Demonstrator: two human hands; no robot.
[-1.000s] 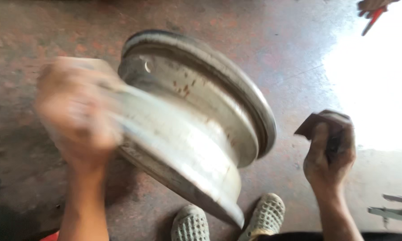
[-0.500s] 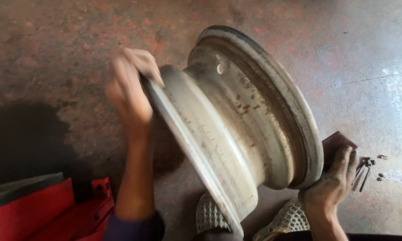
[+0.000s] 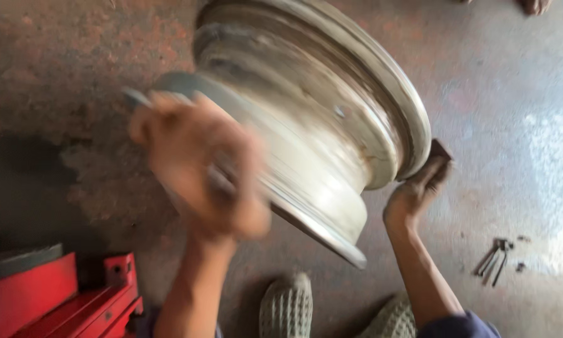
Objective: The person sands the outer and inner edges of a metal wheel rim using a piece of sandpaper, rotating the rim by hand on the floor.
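Head view, looking down. Large pale grey steel wheel rim point(image 3: 306, 119), worn and speckled, standing tilted on edge on the stained reddish-brown concrete floor point(image 3: 56, 75), near flange toward the camera, far flange up and to the right.

Left hand point(image 3: 200, 169): motion-blurred, closed over the near flange of the wheel rim at its left side; finger positions not resolvable through the blur.

Right hand point(image 3: 416, 191): pressed against the lower right edge of the far flange, fingers curled round a small dark brown abrasive pad point(image 3: 439, 152) held between palm and rim.

Two grey knobbly slip-on shoes point(image 3: 286, 307) at the bottom centre, just below the rim's lowest edge.

Red metal machine frame point(image 3: 56, 300) at the bottom left corner, well apart from the rim.

Small dark metal hand tools point(image 3: 494, 256) lying on the floor to the right, near the right forearm, with a few loose bits beside them.
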